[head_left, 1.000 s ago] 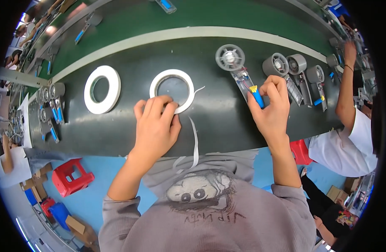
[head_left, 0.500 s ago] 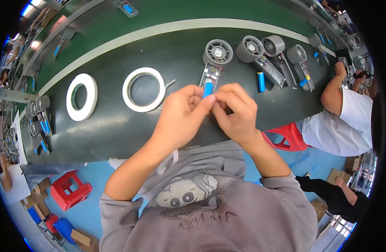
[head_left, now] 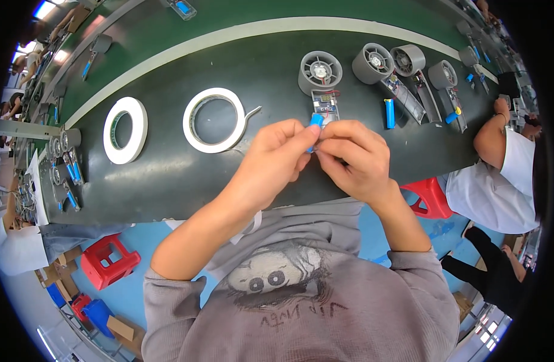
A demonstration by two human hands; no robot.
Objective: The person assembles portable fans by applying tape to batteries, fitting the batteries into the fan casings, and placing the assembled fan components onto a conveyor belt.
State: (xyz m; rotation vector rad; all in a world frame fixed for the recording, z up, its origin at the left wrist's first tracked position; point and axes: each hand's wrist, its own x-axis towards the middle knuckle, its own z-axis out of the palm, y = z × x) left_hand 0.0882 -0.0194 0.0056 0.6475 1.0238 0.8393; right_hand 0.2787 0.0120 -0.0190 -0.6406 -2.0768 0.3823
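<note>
In front of me, my left hand (head_left: 275, 154) is closed around a small blue battery (head_left: 316, 119), thumb across it and the top end showing. My right hand (head_left: 358, 158) is pinched at the battery's lower end; whatever sits between its fingertips is too small to make out. Just beyond both hands lies a grey fan unit (head_left: 320, 71) with a round, spoked head. Its open handle shows a circuit board (head_left: 326, 104) with a small display and red wires. My fingers hide the handle's near end.
Two white tape rolls, one flat (head_left: 214, 120) and one farther left (head_left: 125, 130), lie on the dark table (head_left: 162, 187). More fan units (head_left: 373, 63) and a loose blue battery (head_left: 389, 113) are at right. A co-worker's arm (head_left: 493, 142) rests at the right edge; red stools (head_left: 110, 261) stand below.
The whole view has shifted slightly. The battery, earlier over the fan unit's handle, now sits higher between my fingers and my left thumb crosses it. My right hand remains pinched beside it.
</note>
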